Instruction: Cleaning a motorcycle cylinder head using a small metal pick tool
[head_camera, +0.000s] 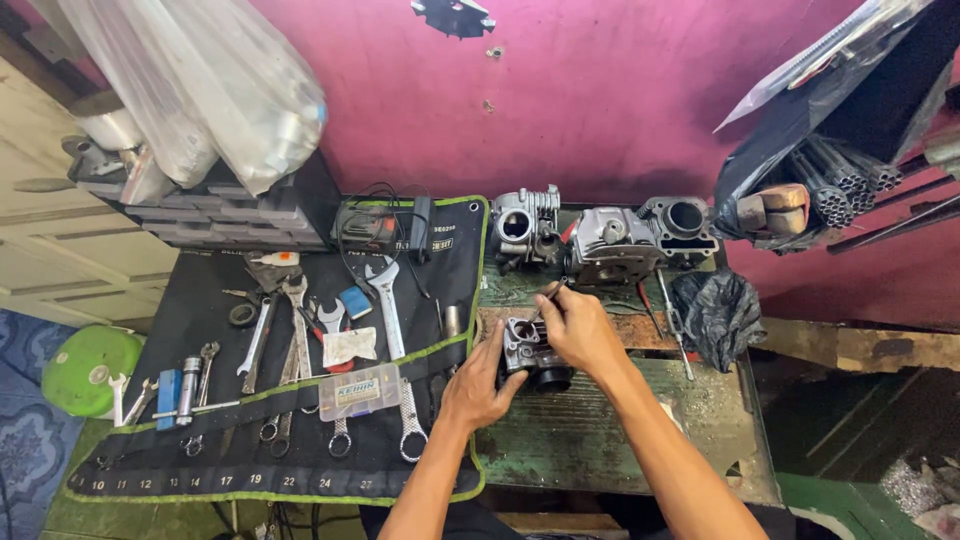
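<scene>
My left hand (478, 385) grips a small grey metal engine part (531, 357) from its left side, holding it on the worn green workbench (600, 440). My right hand (575, 328) sits just above the part, pinching a thin tool (541, 302) whose tip pokes into the part's top. Most of the part's right side is hidden by my right hand.
A black tool roll (200, 440) with several wrenches lies at left. Engine castings, a cylinder head (525, 228) and a cylinder block (640, 238), stand at the back. A black plastic bag (715, 312) lies at right, bundled rods (850, 180) upper right, a green lid (85, 368) far left.
</scene>
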